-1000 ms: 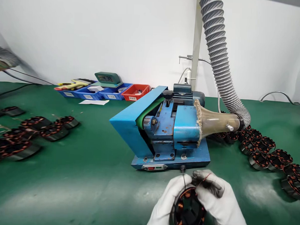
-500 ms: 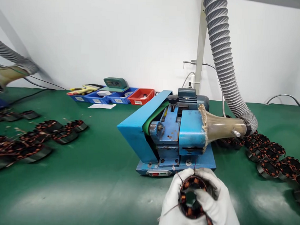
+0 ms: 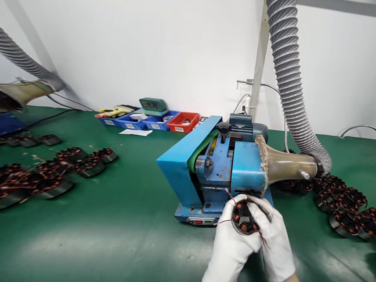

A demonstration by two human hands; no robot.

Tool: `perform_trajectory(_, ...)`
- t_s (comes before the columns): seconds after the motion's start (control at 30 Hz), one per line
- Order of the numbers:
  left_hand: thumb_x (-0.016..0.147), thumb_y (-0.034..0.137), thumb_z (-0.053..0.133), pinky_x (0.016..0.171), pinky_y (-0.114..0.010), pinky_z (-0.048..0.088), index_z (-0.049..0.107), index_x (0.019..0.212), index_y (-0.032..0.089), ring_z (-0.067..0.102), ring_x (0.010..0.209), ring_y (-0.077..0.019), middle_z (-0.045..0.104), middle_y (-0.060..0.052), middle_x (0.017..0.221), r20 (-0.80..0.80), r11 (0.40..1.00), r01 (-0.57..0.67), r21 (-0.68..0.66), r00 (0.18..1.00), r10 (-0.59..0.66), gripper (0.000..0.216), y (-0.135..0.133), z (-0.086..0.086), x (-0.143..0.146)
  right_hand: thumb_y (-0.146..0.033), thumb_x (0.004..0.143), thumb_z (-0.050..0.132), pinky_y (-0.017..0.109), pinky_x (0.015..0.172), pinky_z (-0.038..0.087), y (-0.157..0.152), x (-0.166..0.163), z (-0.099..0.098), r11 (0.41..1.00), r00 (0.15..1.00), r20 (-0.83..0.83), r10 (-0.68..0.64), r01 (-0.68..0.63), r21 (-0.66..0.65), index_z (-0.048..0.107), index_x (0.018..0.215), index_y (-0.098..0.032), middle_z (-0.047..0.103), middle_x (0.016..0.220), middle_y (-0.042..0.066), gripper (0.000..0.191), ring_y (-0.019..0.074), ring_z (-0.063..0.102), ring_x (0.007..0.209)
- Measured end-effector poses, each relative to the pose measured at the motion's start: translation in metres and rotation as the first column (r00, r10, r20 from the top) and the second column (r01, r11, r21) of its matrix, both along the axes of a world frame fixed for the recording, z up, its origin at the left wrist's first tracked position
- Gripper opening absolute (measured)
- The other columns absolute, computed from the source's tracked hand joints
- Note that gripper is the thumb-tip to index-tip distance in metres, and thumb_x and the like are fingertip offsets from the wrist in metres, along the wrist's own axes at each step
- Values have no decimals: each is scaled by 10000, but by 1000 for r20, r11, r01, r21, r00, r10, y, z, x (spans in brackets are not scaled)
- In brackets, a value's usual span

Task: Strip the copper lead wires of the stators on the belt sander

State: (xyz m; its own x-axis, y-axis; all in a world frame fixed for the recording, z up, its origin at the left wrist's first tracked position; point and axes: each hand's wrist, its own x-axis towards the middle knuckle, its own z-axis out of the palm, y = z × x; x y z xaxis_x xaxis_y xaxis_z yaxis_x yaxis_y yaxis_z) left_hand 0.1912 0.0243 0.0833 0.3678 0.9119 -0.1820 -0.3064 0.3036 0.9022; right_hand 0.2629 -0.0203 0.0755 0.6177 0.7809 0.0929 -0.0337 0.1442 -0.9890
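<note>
Both my hands wear white gloves and together hold one wound stator (image 3: 244,217), a dark ring with copper coils and loose wire ends. My left hand (image 3: 230,247) grips it from the left and below. My right hand (image 3: 272,242) wraps it from the right, fingers curled over its rim. The stator is held right in front of the blue belt machine (image 3: 219,169), close to the slot in its front face, with a thin copper wire pointing toward that slot.
A grey ribbed hose (image 3: 289,74) runs into the machine's funnel (image 3: 286,165). Several stators (image 3: 343,204) lie on the green table (image 3: 120,229) at the right, and several more stators (image 3: 45,173) at the left. Blue and red bins (image 3: 154,120) stand at the back wall.
My hands have lifted the stator up and forward, from the table's near edge to the machine's front face. The camera view has shifted left and up, so the machine appears further right.
</note>
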Motion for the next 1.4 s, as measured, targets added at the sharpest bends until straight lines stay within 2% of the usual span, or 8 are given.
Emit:
perform_trajectory(0.23,765,353,596,790,-386,571,629,756,234,707,840,-242,716,-48,807,8,994,1,-106,1000,0,124,-12,-13,-16,-335,802,650,321,790,563,-22,-9,0,999,999,-26,28,-28,-28,772,933,-205,739,955,88,221,247,694,885)
perform_trajectory(0.5,687,367,682,828,-436,564,614,798,234,701,893,-279,716,-49,815,39,986,4,-167,999,2,187,-10,-12,-8,-315,815,626,295,798,545,-16,-7,3,997,999,36,34,-32,-63,764,910,-225,727,929,58,191,223,678,889)
perform_trajectory(0.73,481,94,738,846,-357,547,610,906,242,690,903,-240,725,-24,935,-2,1000,-13,18,1000,13,468,-3,-13,2,-340,814,640,347,838,533,-1,-1,5,1000,1000,-31,-7,6,-27,759,965,-199,738,981,79,238,243,680,892)
perform_trajectory(0.97,563,167,742,791,-375,572,627,845,236,699,835,-239,725,-28,864,4,1000,9,2,1000,-9,313,-8,-8,-3,-373,812,635,320,813,548,-12,-7,12,999,999,-45,-7,5,-45,762,916,-199,736,944,79,240,244,682,896)
perform_trajectory(1.07,735,292,655,742,-375,584,651,760,238,704,832,-250,714,-42,823,-18,1000,25,11,1000,-25,60,-17,-5,-22,-370,800,645,306,772,566,-32,-22,3,998,996,-68,-64,63,-21,764,848,-216,735,885,73,201,245,692,864)
perform_trajectory(1.17,790,362,617,690,-392,597,686,737,278,707,820,-274,718,-45,830,-96,990,93,102,992,-84,121,-27,-6,-45,-376,802,639,340,826,557,-52,-37,-12,991,991,0,-130,130,5,769,888,-243,735,970,85,204,272,682,945)
perform_trajectory(1.3,698,360,721,605,-427,593,709,929,341,697,886,-344,732,-63,967,-256,939,134,317,965,-52,232,-36,-24,-69,-456,793,638,412,916,526,-62,-44,-25,995,992,92,-92,95,-27,768,950,-261,722,1107,91,282,311,654,1047)
perform_trajectory(1.4,479,235,830,879,-488,542,703,1012,318,642,1053,-390,702,-74,1109,-285,904,75,420,957,53,555,-40,-52,-96,-509,782,642,419,953,511,-67,-42,-34,991,991,113,-66,78,-111,777,957,-265,733,1116,88,329,322,645,1084)
